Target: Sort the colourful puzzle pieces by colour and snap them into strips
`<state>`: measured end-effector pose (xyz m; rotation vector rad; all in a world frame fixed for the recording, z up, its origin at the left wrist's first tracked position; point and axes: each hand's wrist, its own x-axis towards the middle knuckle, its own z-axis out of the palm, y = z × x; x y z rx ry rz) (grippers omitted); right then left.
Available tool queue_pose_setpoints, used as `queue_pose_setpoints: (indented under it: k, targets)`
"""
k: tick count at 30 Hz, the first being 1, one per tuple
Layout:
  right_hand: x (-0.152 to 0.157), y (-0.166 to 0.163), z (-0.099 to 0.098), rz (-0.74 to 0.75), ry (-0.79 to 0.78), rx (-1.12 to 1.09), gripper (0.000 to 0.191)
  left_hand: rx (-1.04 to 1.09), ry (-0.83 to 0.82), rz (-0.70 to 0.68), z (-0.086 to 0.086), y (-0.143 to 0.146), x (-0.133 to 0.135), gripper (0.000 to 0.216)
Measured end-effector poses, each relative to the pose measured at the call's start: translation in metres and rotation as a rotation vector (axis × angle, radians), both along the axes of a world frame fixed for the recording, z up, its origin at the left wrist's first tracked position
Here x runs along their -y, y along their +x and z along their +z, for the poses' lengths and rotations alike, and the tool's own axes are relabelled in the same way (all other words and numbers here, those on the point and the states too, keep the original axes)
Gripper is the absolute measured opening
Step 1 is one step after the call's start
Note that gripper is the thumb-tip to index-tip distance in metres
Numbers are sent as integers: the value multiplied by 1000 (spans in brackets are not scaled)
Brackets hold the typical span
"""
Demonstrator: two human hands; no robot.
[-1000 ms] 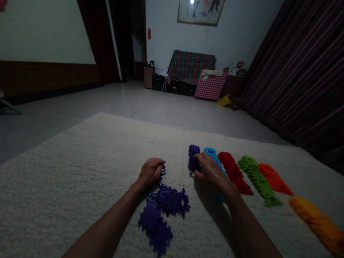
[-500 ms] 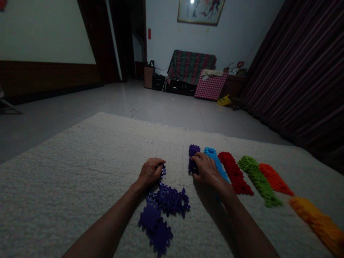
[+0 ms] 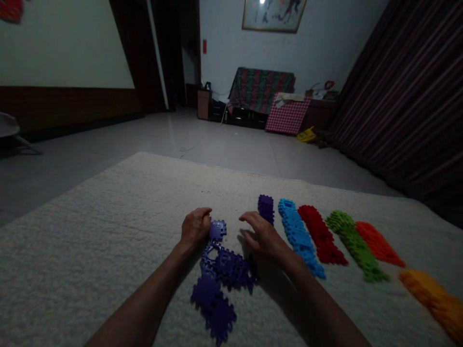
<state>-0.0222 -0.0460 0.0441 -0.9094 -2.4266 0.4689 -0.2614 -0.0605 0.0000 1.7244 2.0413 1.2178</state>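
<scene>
Our left hand curls by a shiny purple toothed plastic square, well in from the far edge of the cream cloth mat; can't tell if we're pinching it. Right hand hovers, kinda spread, near dark purple plastic pieces.

Light v. dim, glare on framed pic.

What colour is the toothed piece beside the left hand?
Purple; the toothed piece shows best in the head view.
</scene>
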Motion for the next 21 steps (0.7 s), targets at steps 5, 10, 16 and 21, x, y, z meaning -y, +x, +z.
queue_pose_setpoints:
  k: [5, 10, 16, 21]
  targets:
    - [6, -12, -23, 29, -68, -43, 40, -247, -58, -17, -1, 2, 3, 30]
    - [13, -16, -17, 37, -164, -38, 50, -160, -62, -80, 3, 12, 3, 32]
    - [18, -22, -10, 41, -177, 13, 52, 78, -74, -164, 7, 20, 5, 34]
    - [19, -23, -13, 3, -168, -11, 46, 135, 17, -128, 2, 20, 3, 35]
